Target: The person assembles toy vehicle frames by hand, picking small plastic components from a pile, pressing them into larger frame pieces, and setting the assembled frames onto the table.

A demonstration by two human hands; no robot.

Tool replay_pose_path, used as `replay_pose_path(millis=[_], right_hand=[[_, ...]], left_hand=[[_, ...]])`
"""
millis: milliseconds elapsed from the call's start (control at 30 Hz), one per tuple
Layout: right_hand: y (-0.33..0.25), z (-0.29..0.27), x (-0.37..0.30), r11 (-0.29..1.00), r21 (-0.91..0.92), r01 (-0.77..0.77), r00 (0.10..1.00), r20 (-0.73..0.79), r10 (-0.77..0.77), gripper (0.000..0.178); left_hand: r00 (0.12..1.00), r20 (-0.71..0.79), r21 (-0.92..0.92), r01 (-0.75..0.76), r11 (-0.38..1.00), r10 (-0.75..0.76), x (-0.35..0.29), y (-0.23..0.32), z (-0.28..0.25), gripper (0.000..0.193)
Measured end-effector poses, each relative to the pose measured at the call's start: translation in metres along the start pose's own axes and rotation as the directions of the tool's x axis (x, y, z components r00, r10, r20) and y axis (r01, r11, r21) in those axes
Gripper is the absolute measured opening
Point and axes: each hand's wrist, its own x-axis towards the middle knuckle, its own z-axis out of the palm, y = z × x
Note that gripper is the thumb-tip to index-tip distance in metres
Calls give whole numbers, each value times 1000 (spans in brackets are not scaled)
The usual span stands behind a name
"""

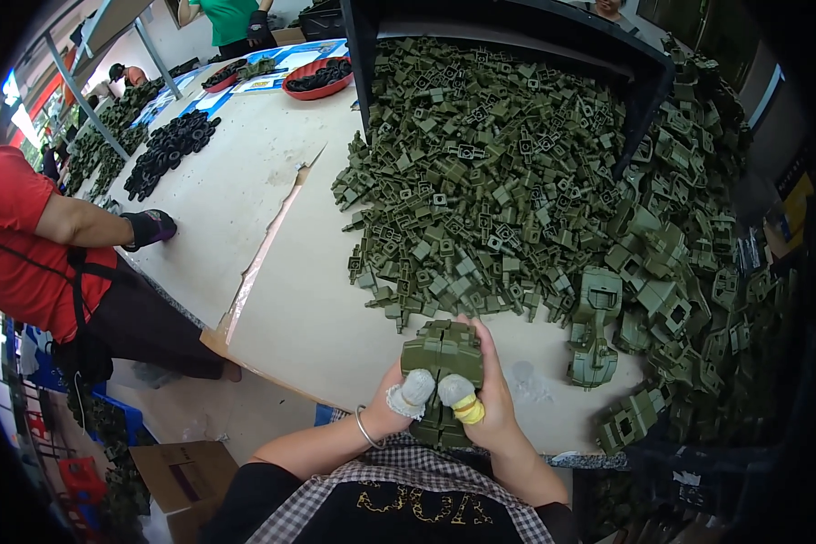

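Both of my hands close round an olive-green plastic part [442, 346], blocky, with a seam down its middle, held over the table's front edge. My left hand [390, 408] grips its left side, the thumb in a whitish cover pressing on top. My right hand [492, 399] clasps the right side, its thumb wrapped in grey and yellow. To the right of my hands, a long green plastic part [596, 326] lies on the table. Another green part [632, 421] rests at the front edge. My fingers under the held part are mostly hidden.
A large heap of small green plastic pieces [480, 181] spreads beyond my hands under a dark frame [508, 16]. Larger green shells [671, 272] pile up at right. At left stand a person in red [27, 245], black rings [172, 150] and a red bowl [317, 87].
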Motion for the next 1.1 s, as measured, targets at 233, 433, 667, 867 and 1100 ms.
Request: replay_pose_path(millis=[233, 433, 667, 867, 1100], right_hand=[[3, -1, 3, 999, -23, -27, 998, 47, 28, 77], [6, 6, -3, 993, -77, -92, 995, -37, 89, 74], [9, 5, 3, 966, -216, -139, 988, 43, 152, 79], [15, 14, 5, 985, -143, -101, 995, -22, 99, 79], [18, 1, 19, 915, 403, 34, 999, -10, -32, 90]], left_hand=[[1000, 16, -111, 25, 993, -23, -4, 2, 0, 45], [997, -36, -35, 66, 997, -68, -5, -4, 0, 46], [990, -54, -29, 128, 991, -129, -7, -7, -6, 45], [978, -116, -204, 145, 968, -171, -6, -8, -2, 49], [958, -173, -653, 62, 755, -229, 14, 0, -11, 69]])
